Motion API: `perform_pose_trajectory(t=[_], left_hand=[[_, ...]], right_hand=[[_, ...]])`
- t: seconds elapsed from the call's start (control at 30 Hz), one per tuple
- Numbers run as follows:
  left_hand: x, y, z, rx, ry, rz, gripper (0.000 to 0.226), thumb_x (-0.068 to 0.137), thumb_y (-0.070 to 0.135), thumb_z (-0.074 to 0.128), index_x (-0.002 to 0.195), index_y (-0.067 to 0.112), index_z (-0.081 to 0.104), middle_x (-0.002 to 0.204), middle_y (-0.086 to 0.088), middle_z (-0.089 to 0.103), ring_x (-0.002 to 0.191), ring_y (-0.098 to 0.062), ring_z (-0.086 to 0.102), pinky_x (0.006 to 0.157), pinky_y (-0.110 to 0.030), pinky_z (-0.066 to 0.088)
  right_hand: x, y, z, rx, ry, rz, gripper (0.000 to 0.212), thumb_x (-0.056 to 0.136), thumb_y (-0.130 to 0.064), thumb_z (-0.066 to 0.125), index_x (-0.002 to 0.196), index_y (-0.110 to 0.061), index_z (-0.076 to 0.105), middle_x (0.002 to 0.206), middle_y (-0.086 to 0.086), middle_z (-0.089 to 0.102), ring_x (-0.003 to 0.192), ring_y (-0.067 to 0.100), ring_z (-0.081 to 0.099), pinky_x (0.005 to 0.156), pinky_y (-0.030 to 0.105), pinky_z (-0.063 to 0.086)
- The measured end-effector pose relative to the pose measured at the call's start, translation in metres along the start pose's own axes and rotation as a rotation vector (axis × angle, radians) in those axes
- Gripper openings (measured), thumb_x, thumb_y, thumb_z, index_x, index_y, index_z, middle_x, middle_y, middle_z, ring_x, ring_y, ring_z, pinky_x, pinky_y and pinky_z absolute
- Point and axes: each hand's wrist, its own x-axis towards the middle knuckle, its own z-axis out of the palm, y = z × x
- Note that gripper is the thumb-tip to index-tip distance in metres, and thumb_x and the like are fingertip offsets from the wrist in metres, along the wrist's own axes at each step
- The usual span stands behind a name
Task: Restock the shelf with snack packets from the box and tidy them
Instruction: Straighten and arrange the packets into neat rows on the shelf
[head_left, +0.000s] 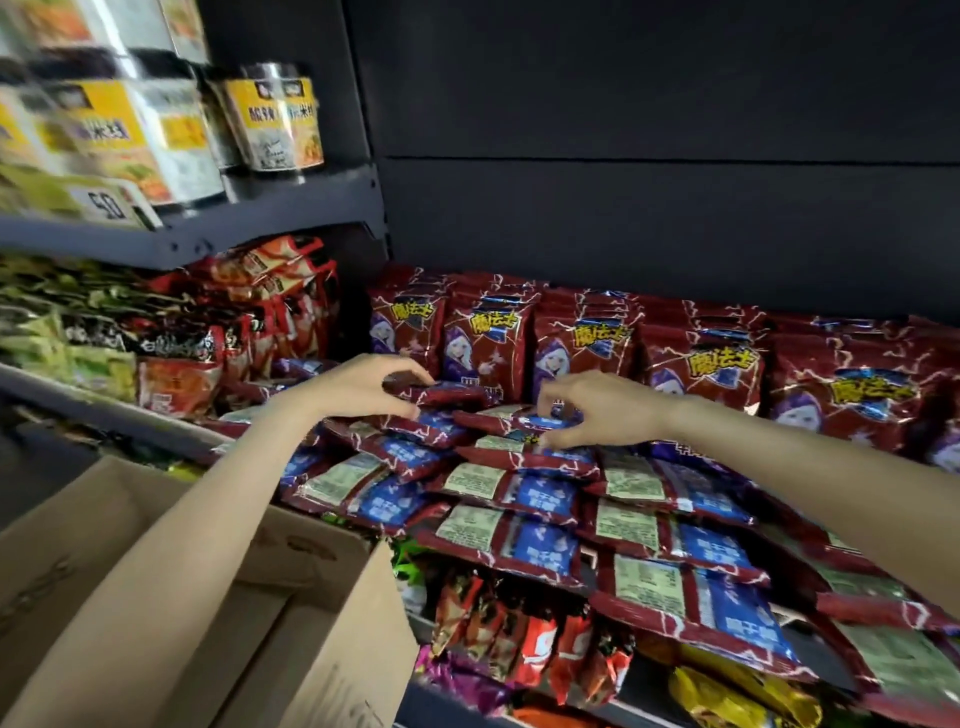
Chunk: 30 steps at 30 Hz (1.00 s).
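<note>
At lower left the cardboard box (291, 623) stands open; its inside is hidden, so what remains in it cannot be told. The left hand (358, 384) curls its fingers round a red snack packet (452, 393) at the top of the loose pile (519, 499) on the shelf (636, 714). The right hand (597, 410) pinches another packet (524, 420) just beside it. Behind, the upright rows (701, 358) look stocked and tidy; the flat pile in front, I judge, is yet to be stood up.
</note>
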Motion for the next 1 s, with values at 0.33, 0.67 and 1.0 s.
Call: perform_pose_trajectory(t=[0.33,0.67,1.0], left_hand=[[0.066,0.019,-0.001,0.315,0.393,0.241,0.045,0.089,0.049,0.056,0.128,0.026,0.056,0.107,0.000,0.069,0.093,-0.019,0.064,0.080,-0.036,0.051],[0.119,0.044,0.023,0.586,0.625,0.595,0.051,0.083,0.035,0.068,0.128,0.017,0.050,0.127,-0.007,0.052,0.113,-0.025,0.052,0.097,-0.043,0.041],[0.123,-0.001,0.035,0.885,0.256,0.511,0.119,0.064,0.073,0.064,0.147,0.036,-0.013,0.152,-0.004,-0.029,0.141,-0.027,-0.022,0.113,-0.060,-0.003]], right_hand=[[0.013,0.029,-0.016,-0.050,0.412,0.293,0.026,0.095,-0.018,0.049,0.120,-0.014,0.050,0.062,-0.002,0.054,0.047,0.008,0.047,0.050,0.025,0.034],[0.013,0.044,0.005,-0.615,0.499,0.286,0.049,0.072,-0.011,0.076,0.118,-0.021,0.063,0.122,0.014,0.058,0.114,0.035,0.055,0.086,0.049,0.052],[0.020,0.055,0.031,-0.841,0.162,0.209,0.101,0.054,-0.066,0.077,0.140,-0.028,0.042,0.155,0.016,0.019,0.140,0.044,0.018,0.105,0.065,0.028]])
